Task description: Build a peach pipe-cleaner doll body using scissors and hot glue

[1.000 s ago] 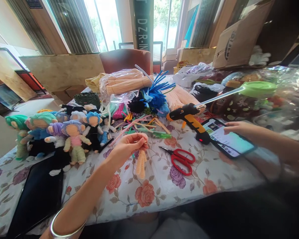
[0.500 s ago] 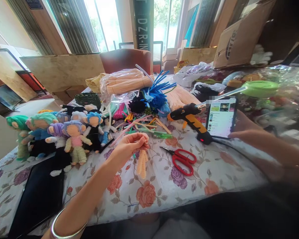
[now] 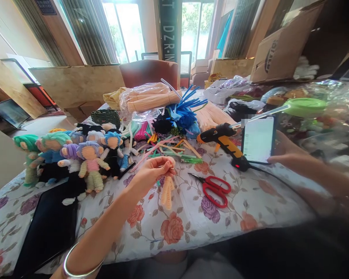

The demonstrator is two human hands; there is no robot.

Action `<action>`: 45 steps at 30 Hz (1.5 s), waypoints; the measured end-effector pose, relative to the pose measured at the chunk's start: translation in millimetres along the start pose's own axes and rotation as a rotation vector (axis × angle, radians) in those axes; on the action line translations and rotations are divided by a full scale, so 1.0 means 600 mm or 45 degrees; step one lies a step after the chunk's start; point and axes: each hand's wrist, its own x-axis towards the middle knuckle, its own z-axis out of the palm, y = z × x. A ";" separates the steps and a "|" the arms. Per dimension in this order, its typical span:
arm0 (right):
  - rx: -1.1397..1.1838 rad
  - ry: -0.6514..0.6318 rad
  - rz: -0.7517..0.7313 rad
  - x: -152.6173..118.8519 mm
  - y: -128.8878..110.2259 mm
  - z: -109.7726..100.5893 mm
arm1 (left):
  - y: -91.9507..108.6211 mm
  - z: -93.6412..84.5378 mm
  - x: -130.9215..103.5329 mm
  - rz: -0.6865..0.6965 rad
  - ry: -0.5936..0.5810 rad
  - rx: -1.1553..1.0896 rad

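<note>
My left hand (image 3: 159, 167) is closed in a pinch on a small peach piece of bent chenille stems (image 3: 167, 193). Its ribbed, coiled strips hang below the fingers, above the flowered cloth, while its upper part is mostly hidden in the grip. At the right, my right hand (image 3: 283, 149) is wrapped round a smartphone (image 3: 258, 140), held upright with its thumb at the lower edge of a lit, pale screen. Red-handled scissors (image 3: 213, 190) lie with blades parted between the two hands. A black and orange glue gun (image 3: 223, 141) with a clear glue stick is beside the phone.
Several chenille dolls (image 3: 90, 164) stand at the left behind a black tablet-like panel (image 3: 48, 228). Loose coloured chenille stems (image 3: 165, 147) and a green pen-like tool (image 3: 192, 160) lie beyond my left hand. Wrapped peach stem bundles (image 3: 151, 100) are farther back. The glue gun's cable (image 3: 276, 178) runs right.
The phone screen has changed from a page with pictures and a list to a mostly blank pale page. The view has shifted slightly; both hands keep their holds.
</note>
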 end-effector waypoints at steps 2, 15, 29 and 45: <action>-0.014 -0.005 -0.049 0.002 0.003 0.001 | -0.001 -0.001 0.000 0.006 0.013 0.003; -0.726 0.208 -0.187 0.016 0.007 0.024 | 0.000 0.014 -0.002 0.190 0.118 0.283; -0.173 0.316 -0.149 -0.001 -0.025 0.061 | 0.008 0.000 -0.008 0.136 0.046 0.387; -0.049 0.375 -0.185 0.004 -0.028 0.065 | 0.015 0.006 -0.013 0.103 0.079 0.280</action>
